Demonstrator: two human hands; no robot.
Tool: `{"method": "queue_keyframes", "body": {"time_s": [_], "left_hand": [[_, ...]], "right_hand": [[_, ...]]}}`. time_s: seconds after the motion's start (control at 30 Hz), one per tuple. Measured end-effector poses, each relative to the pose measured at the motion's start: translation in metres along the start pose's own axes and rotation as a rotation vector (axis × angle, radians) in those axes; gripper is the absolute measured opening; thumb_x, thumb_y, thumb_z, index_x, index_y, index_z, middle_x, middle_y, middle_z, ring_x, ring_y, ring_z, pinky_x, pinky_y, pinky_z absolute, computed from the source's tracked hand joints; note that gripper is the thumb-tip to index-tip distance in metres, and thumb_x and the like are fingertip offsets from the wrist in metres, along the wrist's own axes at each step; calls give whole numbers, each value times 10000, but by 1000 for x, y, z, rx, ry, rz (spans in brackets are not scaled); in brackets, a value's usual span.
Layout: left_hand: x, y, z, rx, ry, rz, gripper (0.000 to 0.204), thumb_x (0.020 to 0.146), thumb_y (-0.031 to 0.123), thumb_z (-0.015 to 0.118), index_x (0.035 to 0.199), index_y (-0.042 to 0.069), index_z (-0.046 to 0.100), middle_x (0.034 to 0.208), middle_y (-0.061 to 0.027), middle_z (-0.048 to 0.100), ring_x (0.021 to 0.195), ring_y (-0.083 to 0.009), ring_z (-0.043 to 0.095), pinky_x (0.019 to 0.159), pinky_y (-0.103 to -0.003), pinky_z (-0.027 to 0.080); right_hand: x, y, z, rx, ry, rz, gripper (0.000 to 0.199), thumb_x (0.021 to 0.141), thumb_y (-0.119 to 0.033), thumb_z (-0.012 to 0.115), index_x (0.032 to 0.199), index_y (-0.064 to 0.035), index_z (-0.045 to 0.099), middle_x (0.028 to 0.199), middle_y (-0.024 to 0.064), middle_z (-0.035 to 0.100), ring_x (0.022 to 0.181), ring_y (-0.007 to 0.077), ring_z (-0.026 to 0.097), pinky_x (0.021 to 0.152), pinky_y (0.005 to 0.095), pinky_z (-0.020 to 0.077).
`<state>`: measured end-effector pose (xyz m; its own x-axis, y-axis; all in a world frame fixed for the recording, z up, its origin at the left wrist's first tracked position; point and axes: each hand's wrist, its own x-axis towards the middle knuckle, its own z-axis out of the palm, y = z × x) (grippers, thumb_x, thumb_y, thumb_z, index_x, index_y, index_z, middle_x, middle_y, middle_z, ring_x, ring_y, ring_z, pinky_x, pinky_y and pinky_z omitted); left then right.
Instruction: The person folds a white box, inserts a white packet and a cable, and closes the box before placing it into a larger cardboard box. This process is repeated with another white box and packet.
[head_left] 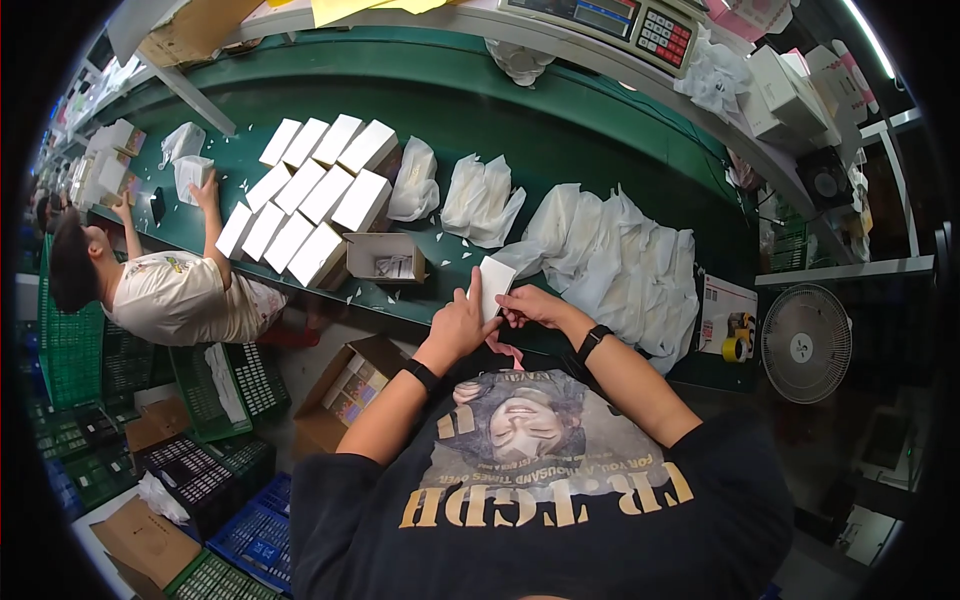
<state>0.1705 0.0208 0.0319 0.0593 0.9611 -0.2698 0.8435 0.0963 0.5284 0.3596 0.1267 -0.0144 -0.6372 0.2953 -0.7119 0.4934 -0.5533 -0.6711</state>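
Near the front edge of the green bench, both my hands are on a small white box (495, 280). My left hand (459, 322) grips it along its left side, index finger stretched along the edge. My right hand (532, 306) pinches its lower right corner between thumb and fingers. Just left of it stands an open carton (385, 268) with small pale pieces inside. Several white boxes (325, 193) are lined up in rows beyond that. To the right, white plastic bags (615, 260), filled and knotted, sit packed together.
At the left, a co-worker (180, 290) handles a bagged box. A shelf above carries a scale (620, 30). A fan (806, 343) and yellow tape (738, 345) are at the right. Crates (245, 530) and a brown carton (345, 395) stand on the floor.
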Motion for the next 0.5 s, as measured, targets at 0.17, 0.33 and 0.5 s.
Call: {"method": "queue_keyframes", "body": {"time_s": [0.17,0.33,0.5], "left_hand": [[0,-4,7,56,89,41,1070,831,513,708,1558,-8,121,982,-241,581,722,-392,679,619,-450,569],[1,-2,6,105,61,45,1056,832,520,703,1551,-22,151,979,-225,580,709,-374,676,610,-435,569],[4,-1,8,144,92,35,1063,824,515,705,1538,-42,150,1006,-234,582,734,-377,678,628,-436,570]], "right_hand": [[5,1,-5,-71,-3,18,450,963,-485,638,740,-103,554,657,-26,513,573,99,490,528,247,391],[7,-11,-8,62,-125,101,452,976,-485,613,743,-107,532,620,-32,496,537,107,470,506,249,376],[-5,-11,1,366,-95,99,407,1007,-443,577,779,-107,537,673,-25,489,592,104,474,533,255,388]]}}
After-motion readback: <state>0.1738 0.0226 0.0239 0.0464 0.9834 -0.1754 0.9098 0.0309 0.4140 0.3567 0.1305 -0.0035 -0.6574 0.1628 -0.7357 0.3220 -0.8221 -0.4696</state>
